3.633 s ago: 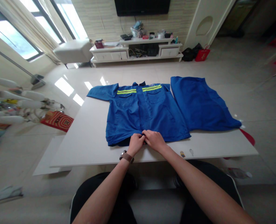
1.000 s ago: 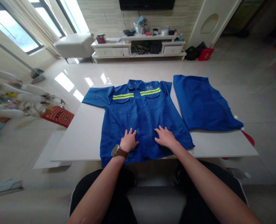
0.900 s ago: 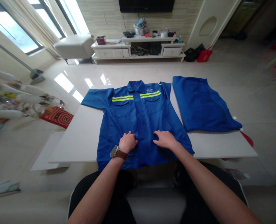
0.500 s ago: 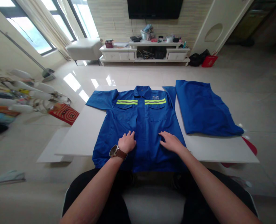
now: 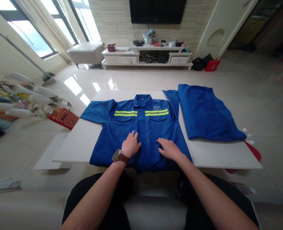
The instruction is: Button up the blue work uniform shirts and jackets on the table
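On the white tabletop, head view: blue reflective-striped work jacket lies front up, hem past the tabletop's near edge. Left hand and right hand over its front, fingers loosely apart, clamped on nothing; pressure: cannot tell. Likely risk: overhanging weight, or a pull toward the near edge, could slide the jacket off, rucking its front.

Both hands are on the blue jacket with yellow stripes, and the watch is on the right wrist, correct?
Not quite: the head view shows the watch on the left wrist. The left hand and right hand are on the blue jacket, as you say.
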Tool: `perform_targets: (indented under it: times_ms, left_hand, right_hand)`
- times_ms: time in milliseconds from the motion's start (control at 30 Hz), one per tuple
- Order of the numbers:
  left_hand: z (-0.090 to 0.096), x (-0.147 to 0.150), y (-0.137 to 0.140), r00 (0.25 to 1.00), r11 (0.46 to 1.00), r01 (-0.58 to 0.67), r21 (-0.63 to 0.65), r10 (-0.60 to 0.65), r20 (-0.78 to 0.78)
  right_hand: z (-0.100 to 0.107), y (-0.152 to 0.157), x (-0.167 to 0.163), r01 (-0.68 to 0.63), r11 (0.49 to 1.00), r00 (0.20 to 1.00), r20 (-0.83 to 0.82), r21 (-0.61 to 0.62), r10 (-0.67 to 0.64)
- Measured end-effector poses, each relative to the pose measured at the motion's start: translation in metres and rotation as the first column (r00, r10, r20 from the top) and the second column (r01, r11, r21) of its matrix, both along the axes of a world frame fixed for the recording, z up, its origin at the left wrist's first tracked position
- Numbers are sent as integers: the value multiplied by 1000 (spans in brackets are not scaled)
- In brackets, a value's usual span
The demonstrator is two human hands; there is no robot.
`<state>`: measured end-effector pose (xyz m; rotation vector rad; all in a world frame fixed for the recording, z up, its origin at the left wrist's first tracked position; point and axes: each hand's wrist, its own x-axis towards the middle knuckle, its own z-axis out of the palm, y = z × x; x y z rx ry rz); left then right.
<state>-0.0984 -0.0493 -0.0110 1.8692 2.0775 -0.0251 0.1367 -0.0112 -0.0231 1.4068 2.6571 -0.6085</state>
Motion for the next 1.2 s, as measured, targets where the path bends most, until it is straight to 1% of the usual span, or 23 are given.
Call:
perform_targets:
  times_ms: [67, 133, 233, 267, 333, 400, 467, 533, 600, 700, 767, 800, 867, 933, 1000, 1100, 1200]
  left_hand:
    - [-1, 3, 1, 1000, 998, 23, -61, -23, 6]
    - [2, 7, 1, 1000, 996, 17, -92, -19, -22]
    - [9, 11, 2, 997, 994, -48, -93, 42, -58]
    - [11, 11, 3, 997, 994, -67, -82, 63, -53]
    - [9, 10, 5, 997, 997, -68, -34, 68, -27]
    - [2, 8, 6, 1000, 999, -26, 25, 26, -3]
    - [-8, 6, 6, 1000, 999, 9, 50, -9, 1]
    - [-17, 4, 6, 1000, 998, 26, 50, -25, -17]
    - [-21, 3, 5, 998, 997, 53, 58, -51, -44]
    - [-18, 2, 9, 995, 994, 88, 64, -85, -53]
    - [-14, 1, 13, 998, 997, 50, 65, -48, -34]
    - [-13, 1, 15, 1000, 997, 20, 75, -18, -19]
    - [-15, -1, 18, 999, 993, -24, 113, 22, 25]
    - [-20, -4, 19, 996, 989, -18, 144, 5, 91]
    - [-28, -8, 18, 983, 989, 2, 149, -29, 179]
    - [-37, -15, 15, 947, 989, -21, 144, -27, 320]
    - [-38, -14, 14, 892, 989, -59, 134, -8, 452]
  right_hand:
    - [4, 0, -4, -7, 1000, 998, 57, -11, 8]
    - [10, 0, -9, 15, 1000, 992, 125, -16, -13]
    - [17, -1, -16, 47, 998, 979, 198, -34, -40]
    - [18, -1, -17, 48, 999, 981, 187, -26, -42]
    - [16, -2, -19, 29, 999, 993, 116, 17, -31]
    - [12, -2, -18, 9, 998, 999, 46, 59, -12]
    - [7, -3, -15, -1, 999, 1000, 29, 47, -1]
    - [5, -4, -11, -3, 1000, 999, 45, 10, 2]
    - [7, -3, -9, -1, 1000, 998, 64, -12, 1]
    - [15, 0, -13, 59, 998, 991, 123, -32, -54]
    - [20, 4, -20, 109, 994, 981, 163, -28, -103]
    - [22, 6, -25, 116, 993, 981, 160, -17, -112]
    - [23, 9, -33, 94, 995, 990, 100, 17, -95]
    - [21, 12, -42, 54, 997, 998, 14, 53, -55]
    - [18, 14, -48, 30, 996, 998, -53, 79, -26]
    - [12, 17, -55, 15, 997, 993, -120, 78, -5]
    - [6, 19, -61, 21, 998, 986, -164, 66, -10]
